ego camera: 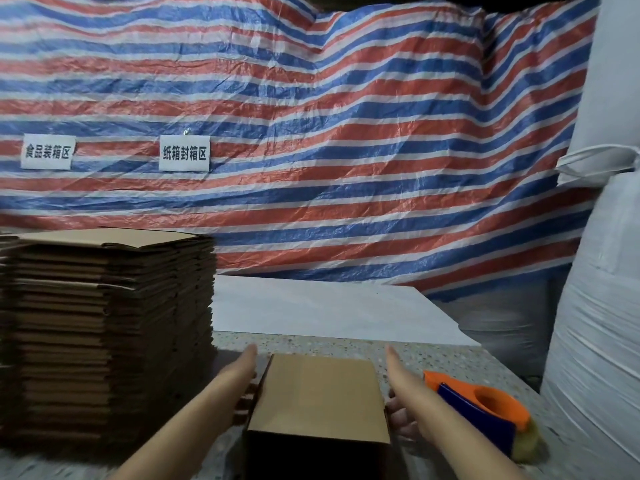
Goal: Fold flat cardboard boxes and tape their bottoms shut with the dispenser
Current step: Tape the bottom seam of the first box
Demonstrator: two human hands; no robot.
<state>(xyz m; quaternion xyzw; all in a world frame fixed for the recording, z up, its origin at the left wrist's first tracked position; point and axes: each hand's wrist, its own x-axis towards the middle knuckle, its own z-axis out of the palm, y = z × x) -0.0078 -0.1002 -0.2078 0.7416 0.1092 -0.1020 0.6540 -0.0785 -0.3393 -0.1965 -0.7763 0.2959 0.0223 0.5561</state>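
A small brown cardboard box (318, 396), set up into a box shape, stands on the speckled table (450, 362) right in front of me. My left hand (242, 379) presses flat against its left side and my right hand (398, 386) against its right side, fingers stretched forward, so the box is held between the two palms. An orange and blue tape dispenser (485, 410) with a roll of tape lies on the table just right of my right forearm. A tall stack of flat cardboard boxes (107, 327) stands at the left.
A white sheet (329, 306) lies on the far part of the table. Behind hangs a red, white and blue striped tarp (311, 133) with two white paper signs. Large white sacks (602, 271) rise along the right side.
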